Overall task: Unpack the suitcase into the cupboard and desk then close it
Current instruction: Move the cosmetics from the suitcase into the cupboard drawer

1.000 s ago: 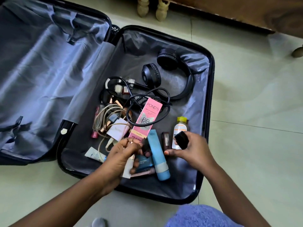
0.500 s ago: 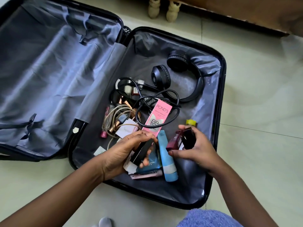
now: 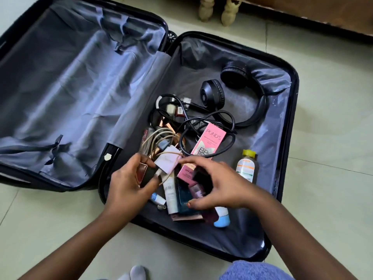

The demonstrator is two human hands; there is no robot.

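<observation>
The black suitcase lies open on the floor, its grey-lined left half bare. The right half holds black headphones, tangled cables, a pink Pond's box, a yellow-capped bottle, a white tube and a blue tube. My left hand grips small dark and reddish cosmetic cases over the pile. Beside it, my right hand holds a small black case and a maroon one in curled fingers.
Two carved wooden furniture legs stand on the pale tiled floor beyond the suitcase. A dark wooden edge runs along the top right. My blue clothing shows at the bottom.
Both hands have shifted left across the pile. My left hand picked up a dark case; my right hand added a maroon case to the black one.
</observation>
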